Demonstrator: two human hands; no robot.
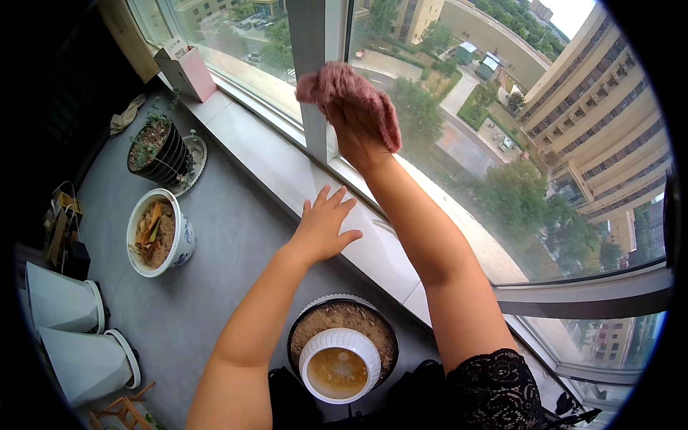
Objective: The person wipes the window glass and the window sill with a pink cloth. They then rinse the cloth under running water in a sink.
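Note:
My right hand (356,136) is raised with a fluffy dusty-pink cloth (351,87) in it, at the upright white window frame (308,36) and the edge of the large glass pane (459,179). The cloth covers most of those fingers. Lower down, my left hand (322,226) is open, fingers spread, over the white window ledge (247,147); it holds nothing. Below my hands, a ribbed white bowl (371,358) with cloudy brownish water rests on the soil of a dark round pot (292,342).
To the left on the grey floor stand a white-and-blue pot (185,240) with dried leaves and a dark pot (161,168) with a trailing plant. Pale planters (75,358) lie at lower left. A pink-and-white box (188,75) is on the ledge's far end.

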